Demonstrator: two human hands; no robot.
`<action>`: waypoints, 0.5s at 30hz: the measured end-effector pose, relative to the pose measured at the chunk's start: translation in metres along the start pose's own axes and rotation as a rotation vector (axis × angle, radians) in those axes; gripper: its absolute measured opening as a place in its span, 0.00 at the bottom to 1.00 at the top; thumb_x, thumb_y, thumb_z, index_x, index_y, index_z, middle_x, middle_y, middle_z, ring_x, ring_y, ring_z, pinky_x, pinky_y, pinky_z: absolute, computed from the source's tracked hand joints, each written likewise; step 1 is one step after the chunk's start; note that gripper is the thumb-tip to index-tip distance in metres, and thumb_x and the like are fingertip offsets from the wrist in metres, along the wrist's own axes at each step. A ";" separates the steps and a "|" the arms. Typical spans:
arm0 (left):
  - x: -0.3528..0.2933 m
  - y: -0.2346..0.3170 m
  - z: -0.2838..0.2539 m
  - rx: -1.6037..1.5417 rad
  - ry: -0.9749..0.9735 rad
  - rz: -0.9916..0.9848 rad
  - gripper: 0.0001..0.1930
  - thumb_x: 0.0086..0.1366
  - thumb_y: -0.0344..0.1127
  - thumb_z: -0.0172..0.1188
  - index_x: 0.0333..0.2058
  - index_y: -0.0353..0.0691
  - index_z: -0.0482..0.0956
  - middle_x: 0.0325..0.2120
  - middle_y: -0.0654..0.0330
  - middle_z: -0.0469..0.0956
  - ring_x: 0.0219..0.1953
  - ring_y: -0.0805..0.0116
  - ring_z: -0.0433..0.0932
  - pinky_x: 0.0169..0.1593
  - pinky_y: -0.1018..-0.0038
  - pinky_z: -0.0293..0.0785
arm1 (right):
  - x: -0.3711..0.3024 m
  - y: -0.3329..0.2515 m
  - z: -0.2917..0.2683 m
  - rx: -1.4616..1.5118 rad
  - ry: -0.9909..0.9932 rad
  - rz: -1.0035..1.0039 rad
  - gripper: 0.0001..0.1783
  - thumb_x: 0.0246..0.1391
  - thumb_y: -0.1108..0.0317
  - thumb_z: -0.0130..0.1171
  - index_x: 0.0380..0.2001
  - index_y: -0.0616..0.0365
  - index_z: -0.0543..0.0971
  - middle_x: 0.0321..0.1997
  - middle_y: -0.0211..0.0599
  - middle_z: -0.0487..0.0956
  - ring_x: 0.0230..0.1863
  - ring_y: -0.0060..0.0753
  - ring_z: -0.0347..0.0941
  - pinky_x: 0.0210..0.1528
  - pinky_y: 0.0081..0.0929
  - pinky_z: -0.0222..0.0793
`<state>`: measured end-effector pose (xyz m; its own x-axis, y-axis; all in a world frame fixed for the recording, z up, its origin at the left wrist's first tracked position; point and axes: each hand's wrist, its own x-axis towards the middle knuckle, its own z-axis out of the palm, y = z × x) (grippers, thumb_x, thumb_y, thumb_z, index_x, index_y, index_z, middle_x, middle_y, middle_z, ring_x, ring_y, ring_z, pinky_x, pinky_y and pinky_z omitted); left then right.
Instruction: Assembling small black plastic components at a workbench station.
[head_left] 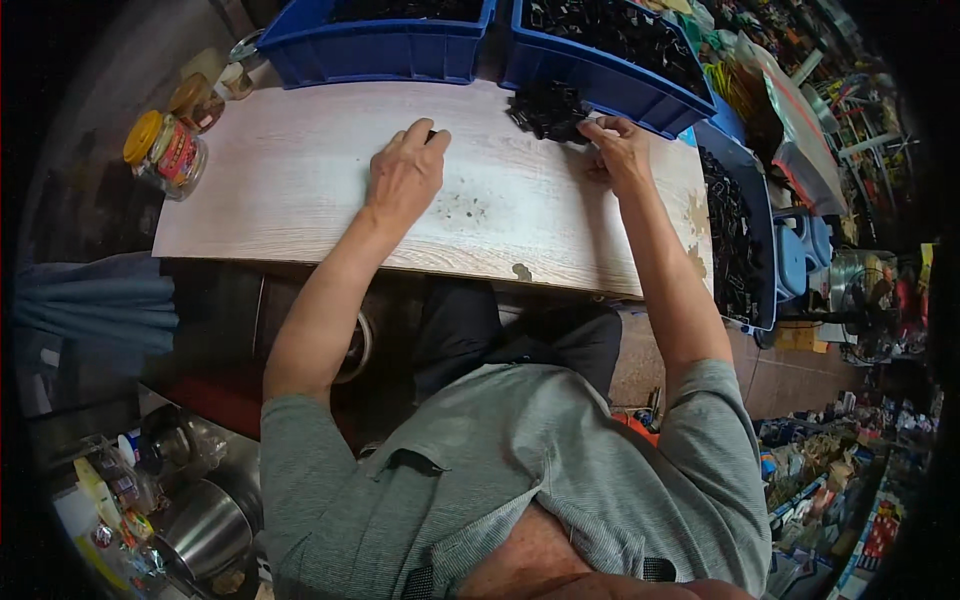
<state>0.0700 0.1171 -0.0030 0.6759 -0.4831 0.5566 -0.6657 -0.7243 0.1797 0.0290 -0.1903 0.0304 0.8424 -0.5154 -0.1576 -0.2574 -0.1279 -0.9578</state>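
On the pale wood-grain table, my left hand is closed, knuckles up. A bit of a small black piece shows between its fingers; the rest is hidden. A loose heap of small black parts lies farther right, against the front of a blue bin. At the heap's right edge, my right hand pinches with thumb and forefinger at a black piece. Its exact shape is too small to make out.
Two blue bins of black parts line the table's far edge. Another bin stands beyond its right side. Jars with yellow lids sit at the far left. The tabletop has worn patches at its right edge.
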 end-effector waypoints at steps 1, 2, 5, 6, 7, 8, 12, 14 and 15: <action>0.001 0.000 0.000 -0.020 0.000 0.012 0.14 0.62 0.28 0.57 0.45 0.37 0.84 0.48 0.47 0.80 0.44 0.49 0.82 0.47 0.61 0.80 | 0.002 0.004 -0.002 0.000 0.002 0.000 0.17 0.48 0.59 0.74 0.36 0.54 0.78 0.17 0.26 0.68 0.14 0.24 0.66 0.16 0.27 0.72; -0.001 -0.001 0.000 -0.038 -0.001 0.020 0.14 0.62 0.28 0.57 0.45 0.36 0.84 0.50 0.46 0.79 0.45 0.48 0.82 0.47 0.61 0.80 | -0.001 0.004 0.000 0.014 0.013 0.004 0.16 0.49 0.60 0.74 0.35 0.54 0.78 0.17 0.27 0.68 0.14 0.24 0.66 0.16 0.27 0.72; -0.001 -0.002 0.001 -0.112 -0.016 0.006 0.15 0.61 0.26 0.57 0.46 0.34 0.84 0.52 0.45 0.79 0.48 0.46 0.81 0.50 0.60 0.80 | -0.006 0.006 -0.007 0.069 0.021 0.021 0.13 0.51 0.62 0.72 0.33 0.53 0.78 0.17 0.26 0.68 0.14 0.24 0.67 0.17 0.28 0.73; -0.001 -0.003 0.000 -0.117 -0.017 0.009 0.15 0.61 0.26 0.57 0.46 0.34 0.84 0.52 0.45 0.79 0.48 0.46 0.81 0.50 0.60 0.80 | -0.007 0.007 -0.011 0.110 0.017 0.033 0.12 0.51 0.63 0.72 0.32 0.53 0.79 0.17 0.26 0.68 0.14 0.24 0.67 0.17 0.29 0.74; -0.002 -0.004 -0.001 -0.129 -0.015 0.012 0.16 0.60 0.25 0.56 0.47 0.33 0.83 0.52 0.44 0.78 0.49 0.45 0.81 0.52 0.59 0.79 | -0.009 0.008 -0.016 0.109 0.023 0.033 0.12 0.51 0.63 0.72 0.32 0.53 0.79 0.17 0.26 0.68 0.14 0.24 0.67 0.17 0.29 0.74; -0.003 -0.004 -0.004 -0.143 -0.015 0.014 0.17 0.60 0.24 0.55 0.48 0.32 0.82 0.52 0.44 0.78 0.50 0.45 0.80 0.53 0.59 0.78 | -0.016 0.005 -0.021 0.115 0.018 0.047 0.11 0.51 0.63 0.71 0.32 0.53 0.79 0.17 0.27 0.68 0.15 0.24 0.68 0.18 0.30 0.75; -0.004 -0.001 -0.013 -0.133 -0.073 0.029 0.20 0.59 0.22 0.53 0.50 0.31 0.81 0.52 0.43 0.79 0.51 0.45 0.80 0.55 0.60 0.77 | -0.030 0.006 -0.040 0.111 -0.032 0.087 0.11 0.50 0.65 0.71 0.34 0.54 0.79 0.17 0.27 0.69 0.16 0.25 0.69 0.19 0.32 0.78; -0.003 -0.001 -0.016 -0.163 -0.175 0.056 0.19 0.61 0.22 0.52 0.51 0.31 0.80 0.52 0.42 0.79 0.52 0.45 0.80 0.55 0.61 0.77 | -0.034 0.005 -0.045 0.099 0.016 0.092 0.14 0.49 0.65 0.72 0.37 0.54 0.79 0.17 0.27 0.69 0.16 0.25 0.70 0.19 0.32 0.78; -0.003 0.000 -0.016 -0.164 -0.174 0.059 0.19 0.61 0.22 0.52 0.51 0.31 0.80 0.52 0.42 0.79 0.52 0.45 0.80 0.55 0.61 0.77 | -0.036 0.004 -0.046 0.088 0.060 0.096 0.16 0.49 0.65 0.72 0.40 0.55 0.79 0.17 0.28 0.69 0.16 0.26 0.71 0.19 0.32 0.78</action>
<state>0.0623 0.1262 0.0079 0.6689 -0.6105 0.4242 -0.7388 -0.6092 0.2882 -0.0243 -0.2116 0.0432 0.7852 -0.5721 -0.2372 -0.2908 -0.0024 -0.9568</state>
